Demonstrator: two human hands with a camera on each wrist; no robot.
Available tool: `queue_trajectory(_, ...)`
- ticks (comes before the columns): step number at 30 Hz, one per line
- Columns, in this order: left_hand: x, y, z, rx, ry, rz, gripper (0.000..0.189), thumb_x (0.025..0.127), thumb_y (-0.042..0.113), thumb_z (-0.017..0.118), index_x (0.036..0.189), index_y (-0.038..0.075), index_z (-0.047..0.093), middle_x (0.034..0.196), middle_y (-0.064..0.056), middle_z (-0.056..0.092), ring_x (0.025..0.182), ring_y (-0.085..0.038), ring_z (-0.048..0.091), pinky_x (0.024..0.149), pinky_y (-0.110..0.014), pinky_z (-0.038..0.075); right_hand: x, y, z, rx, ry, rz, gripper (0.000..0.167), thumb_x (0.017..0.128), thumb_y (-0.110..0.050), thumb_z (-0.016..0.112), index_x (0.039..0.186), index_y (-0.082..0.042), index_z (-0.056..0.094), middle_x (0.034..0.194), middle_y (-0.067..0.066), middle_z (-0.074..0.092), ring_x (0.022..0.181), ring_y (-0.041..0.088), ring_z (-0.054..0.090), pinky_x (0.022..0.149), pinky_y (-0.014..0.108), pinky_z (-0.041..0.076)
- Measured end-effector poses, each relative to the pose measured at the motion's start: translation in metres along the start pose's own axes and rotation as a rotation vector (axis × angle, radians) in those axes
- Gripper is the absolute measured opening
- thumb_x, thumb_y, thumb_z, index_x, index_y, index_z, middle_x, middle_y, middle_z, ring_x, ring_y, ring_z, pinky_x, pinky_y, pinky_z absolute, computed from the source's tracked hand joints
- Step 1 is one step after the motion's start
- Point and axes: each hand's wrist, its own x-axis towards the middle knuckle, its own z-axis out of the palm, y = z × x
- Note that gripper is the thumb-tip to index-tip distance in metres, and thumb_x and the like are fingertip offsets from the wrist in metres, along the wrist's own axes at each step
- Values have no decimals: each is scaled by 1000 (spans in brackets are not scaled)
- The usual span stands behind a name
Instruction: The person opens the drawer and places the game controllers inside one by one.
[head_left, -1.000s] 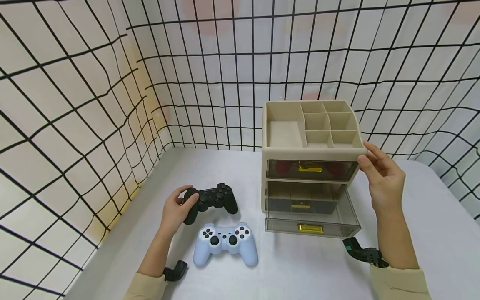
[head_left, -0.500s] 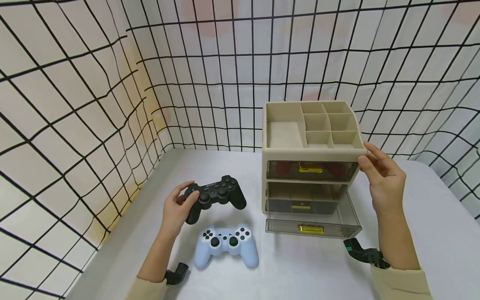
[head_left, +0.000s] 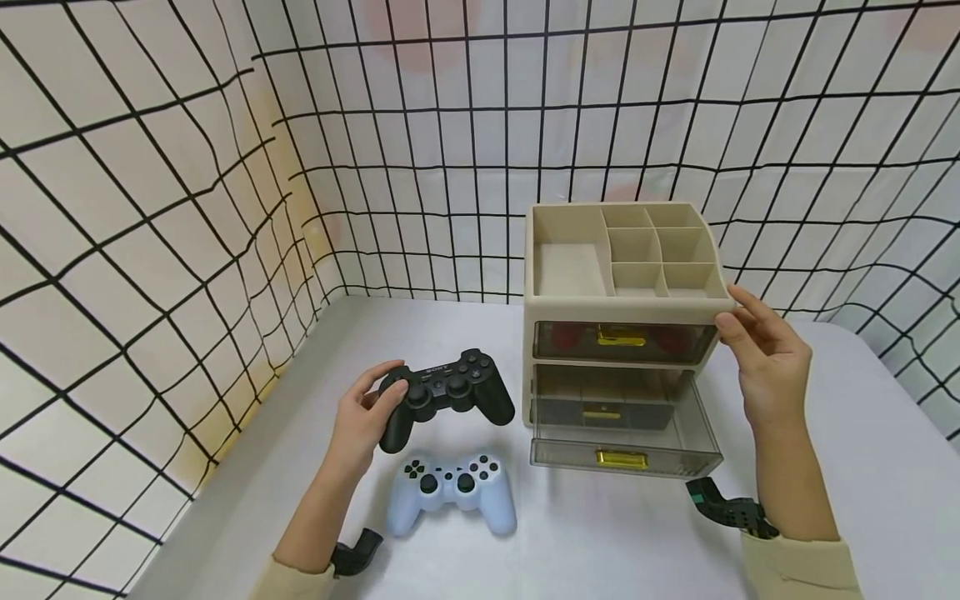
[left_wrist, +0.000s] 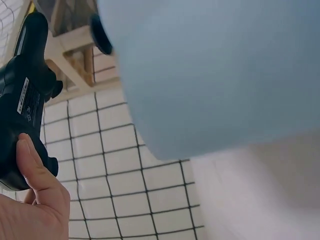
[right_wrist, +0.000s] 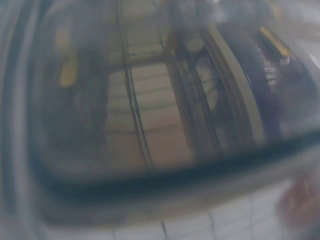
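My left hand (head_left: 365,417) grips the left handle of a black game controller (head_left: 450,387), thumb on top, holding it raised and tilted above the table. In the left wrist view the underside of this black controller (left_wrist: 25,100) shows, with a label. Just in front lies a light blue controller (head_left: 452,490), which looms large and blurred in the left wrist view. A beige desk organizer (head_left: 626,310) stands to the right, its clear middle drawer (head_left: 622,457) pulled out. My right hand (head_left: 768,350) holds the organizer's upper right edge between thumb and fingers.
The organizer's top drawer (head_left: 622,342) is closed, with reddish things behind its front. A lower drawer (head_left: 602,414) shows through the clear one. Black wire grid panels (head_left: 420,192) hung with white cloth enclose the white table (head_left: 585,533) at the back and sides.
My left hand has lifted the black controller off the table and carried it a little to the right, tilting it. My right hand and the organizer have stayed put.
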Motion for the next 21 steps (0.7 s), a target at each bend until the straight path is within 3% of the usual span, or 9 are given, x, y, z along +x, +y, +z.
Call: queue_trajectory(21,-12,26,40,-59,-189,8,37,95,12,63,132,8,58,83,-12,62,66,-16,54,54,-23,47,0,1,-2,-33,-4,-4,32,89,8,64,120,1,68,93,2,69,82,12,60,76,16,49)
